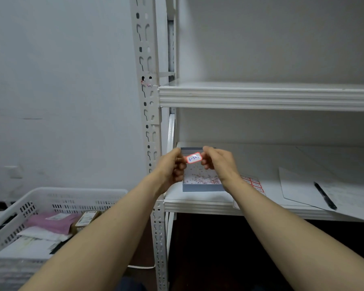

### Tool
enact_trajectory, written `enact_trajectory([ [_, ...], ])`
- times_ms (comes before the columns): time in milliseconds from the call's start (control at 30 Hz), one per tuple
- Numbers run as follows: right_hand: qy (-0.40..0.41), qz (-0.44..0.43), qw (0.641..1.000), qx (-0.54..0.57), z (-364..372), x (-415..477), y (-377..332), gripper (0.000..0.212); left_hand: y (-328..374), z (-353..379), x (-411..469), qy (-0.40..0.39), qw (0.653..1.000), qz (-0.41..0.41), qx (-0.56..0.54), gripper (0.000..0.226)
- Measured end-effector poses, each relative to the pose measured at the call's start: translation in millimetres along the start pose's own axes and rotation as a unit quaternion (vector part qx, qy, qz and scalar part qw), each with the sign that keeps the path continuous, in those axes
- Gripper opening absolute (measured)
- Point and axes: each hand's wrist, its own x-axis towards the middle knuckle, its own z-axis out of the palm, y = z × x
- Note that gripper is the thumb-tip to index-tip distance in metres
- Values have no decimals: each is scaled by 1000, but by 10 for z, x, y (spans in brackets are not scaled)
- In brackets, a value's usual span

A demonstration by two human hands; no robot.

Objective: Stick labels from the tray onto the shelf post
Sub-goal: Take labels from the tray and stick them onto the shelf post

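- The left hand (172, 166) and the right hand (219, 162) are raised side by side, and each pinches one end of the same label (194, 158) between thumb and fingertips.
- The label hangs between the two hands, a small white sticker with a red border and blue handwriting, facing the camera.
- Directly below and behind the hands, a grey-blue tray (202, 187) sits on the lower shelf (198, 199); small red-and-white scraps lie inside it.
- The white slotted shelf post (149, 106) stands just left of the left hand, not touched by either hand.
- Well above the hands, a small red-edged sticker (145, 84) clings to the post at the level of the upper shelf (261, 95).
- Just right of the right wrist, a sheet of red-bordered labels (253, 183) lies on the lower shelf.
- Farther right, a black pen (325, 195) rests on white paper (298, 190).
- Below and left of the left forearm, a white basket (51, 198) holds packets.
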Motion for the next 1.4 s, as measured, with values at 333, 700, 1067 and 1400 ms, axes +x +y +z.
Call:
enact_trajectory([
  [333, -17, -49, 996, -68, 110, -68, -24, 17, 36, -164, -75, 19, 998, 6, 51, 21],
  [700, -27, -68, 997, -13, 537, -65, 42, 16, 87, -753, -208, 171, 982, 82, 20, 24],
  [1067, -46, -82, 995, 18, 947, 41, 156, 13, 66, -994, -149, 233, 967, 100, -16, 15],
  [1400, -25, -81, 995, 51, 1069, 159, 178, 11, 60, -1015, 13, 222, 968, 118, 6, 27],
])
